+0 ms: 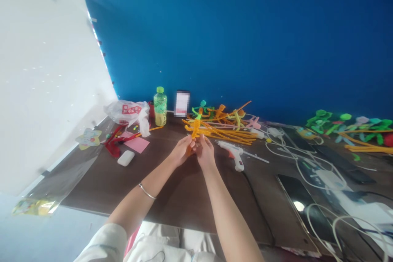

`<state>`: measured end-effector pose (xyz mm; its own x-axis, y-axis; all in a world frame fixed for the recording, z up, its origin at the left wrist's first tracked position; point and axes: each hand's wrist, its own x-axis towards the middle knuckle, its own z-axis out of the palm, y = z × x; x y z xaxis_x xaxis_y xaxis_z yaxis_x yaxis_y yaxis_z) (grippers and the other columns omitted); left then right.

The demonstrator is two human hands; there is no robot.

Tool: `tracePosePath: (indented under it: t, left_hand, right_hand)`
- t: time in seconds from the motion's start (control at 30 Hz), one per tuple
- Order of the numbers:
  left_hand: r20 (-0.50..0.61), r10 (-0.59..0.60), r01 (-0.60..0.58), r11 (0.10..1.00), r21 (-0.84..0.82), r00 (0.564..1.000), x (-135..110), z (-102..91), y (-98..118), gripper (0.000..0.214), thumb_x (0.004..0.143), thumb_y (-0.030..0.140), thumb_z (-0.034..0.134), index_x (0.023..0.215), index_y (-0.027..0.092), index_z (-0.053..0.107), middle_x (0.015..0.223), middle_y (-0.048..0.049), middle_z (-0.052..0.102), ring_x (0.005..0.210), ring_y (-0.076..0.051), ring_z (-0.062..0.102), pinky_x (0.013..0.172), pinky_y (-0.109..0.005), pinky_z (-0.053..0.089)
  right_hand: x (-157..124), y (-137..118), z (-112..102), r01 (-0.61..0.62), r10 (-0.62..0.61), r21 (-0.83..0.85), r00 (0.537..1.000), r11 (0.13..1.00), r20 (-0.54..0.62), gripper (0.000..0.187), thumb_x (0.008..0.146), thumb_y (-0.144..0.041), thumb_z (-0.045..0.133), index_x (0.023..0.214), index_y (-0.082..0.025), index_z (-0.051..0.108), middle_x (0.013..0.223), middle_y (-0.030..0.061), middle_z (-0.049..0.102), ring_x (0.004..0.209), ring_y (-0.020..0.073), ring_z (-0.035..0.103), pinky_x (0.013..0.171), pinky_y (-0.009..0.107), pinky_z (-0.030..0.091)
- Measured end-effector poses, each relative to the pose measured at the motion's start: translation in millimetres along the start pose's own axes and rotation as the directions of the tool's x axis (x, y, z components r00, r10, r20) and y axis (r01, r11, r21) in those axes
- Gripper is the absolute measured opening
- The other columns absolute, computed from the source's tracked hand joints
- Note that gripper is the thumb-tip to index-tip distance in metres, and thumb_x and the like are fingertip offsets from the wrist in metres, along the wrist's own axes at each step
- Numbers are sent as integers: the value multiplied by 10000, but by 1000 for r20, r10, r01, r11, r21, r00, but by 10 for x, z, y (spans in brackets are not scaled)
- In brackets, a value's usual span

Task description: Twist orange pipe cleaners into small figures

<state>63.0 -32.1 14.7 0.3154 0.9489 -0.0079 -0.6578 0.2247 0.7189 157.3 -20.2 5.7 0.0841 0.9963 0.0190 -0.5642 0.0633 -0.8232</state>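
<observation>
An orange pipe-cleaner figure (195, 129) stands upright between my two hands, with a yellow-green patch near its top. My left hand (182, 150) pinches its lower part from the left. From the right, the fingers of my right hand (205, 152) close on the same lower part. Just behind my hands lies a bundle of loose orange pipe cleaners (236, 134). Several finished-looking figures, among them a yellow one (238, 119), rest behind the bundle. To the right of my right hand a white glue gun (235, 154) lies on its side with a glue stick in it.
On the left are a green-capped bottle (160, 108), a plastic bag (125, 111), red-handled scissors (113, 143), pink paper (137, 143) and a white case (125, 158). Cables (294, 157), a dark phone (302, 200) and green pipe-cleaner pieces (321, 123) occupy the right. A blue wall (230, 37) bounds the back.
</observation>
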Motion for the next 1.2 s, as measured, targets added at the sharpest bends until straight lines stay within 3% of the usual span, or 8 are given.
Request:
tracePosePath:
  t: [0.27, 0.43, 0.67, 0.8, 0.87, 0.97, 1.07, 1.2]
  left_hand:
    - [129, -180, 208, 943, -261, 975, -35, -29, 27, 223, 792, 272, 559, 626, 155, 468, 477, 60, 230, 509, -76, 397, 556, -198, 386]
    - [120, -198, 223, 942, -250, 973, -42, -15, 46, 233, 816, 272, 518, 627, 145, 471, 461, 74, 174, 433, -55, 292, 514, -190, 340]
    - [7, 90, -89, 972, 217, 996, -10, -15, -69, 293, 707, 400, 637, 750, 163, 471, 522, 74, 354, 444, -46, 310, 491, -199, 278]
    - [-38, 407, -229, 586, 778, 913, -13, -86, -109, 282, 807, 448, 476, 760, 174, 518, 639, 17, 497, 580, -100, 445, 575, -227, 329]
    - [10, 496, -214, 356, 910, 868, -17, -120, -98, 300, 845, 421, 410, 746, 175, 552, 725, -19, 546, 685, -131, 494, 642, -245, 353]
    - [53, 525, -196, 221, 955, 849, -14, -149, -81, 328, 870, 385, 359, 744, 176, 578, 779, -52, 583, 748, -156, 530, 685, -263, 369]
    - [11, 518, -186, 289, 939, 855, -4, -157, -92, 324, 869, 388, 363, 744, 180, 578, 729, -52, 605, 691, -156, 552, 659, -267, 382]
    - [-150, 487, -181, 567, 804, 860, 21, -148, -131, 247, 817, 420, 470, 884, 192, 537, 673, -20, 618, 575, -140, 567, 607, -261, 411]
  right_hand:
    - [-60, -58, 57, -96, 97, -14, 985, 995, 143, 279, 657, -439, 688, 738, -192, 587, 586, -26, 632, 377, 68, 507, 337, 168, 388]
    - [-58, -40, 57, -91, 89, 27, 994, 996, 67, 303, 616, -422, 723, 750, -198, 569, 643, -27, 654, 394, 83, 533, 336, 183, 401]
    - [-6, 20, 20, 78, -75, 33, 994, 996, -83, 297, 588, -406, 740, 676, -192, 554, 642, -24, 648, 571, 122, 608, 532, 236, 487]
    - [25, 65, 7, 165, -166, -22, 981, 986, -99, 283, 605, -396, 728, 675, -178, 561, 650, -28, 634, 596, 104, 594, 624, 248, 479]
    - [35, 83, 4, 196, -203, -65, 973, 978, -112, 285, 615, -400, 718, 707, -167, 581, 681, -17, 640, 633, 108, 597, 672, 265, 476]
    - [39, 98, 4, 217, -234, -128, 962, 968, -138, 286, 628, -391, 711, 740, -152, 602, 714, 0, 648, 679, 119, 602, 720, 286, 468]
    - [28, 100, 14, 212, -235, -156, 961, 965, -144, 271, 638, -376, 707, 744, -144, 614, 735, 14, 658, 702, 127, 607, 732, 293, 468]
    - [2, 101, 31, 200, -222, -161, 966, 967, -134, 264, 642, -374, 704, 752, -147, 624, 735, 23, 667, 668, 138, 614, 687, 303, 480]
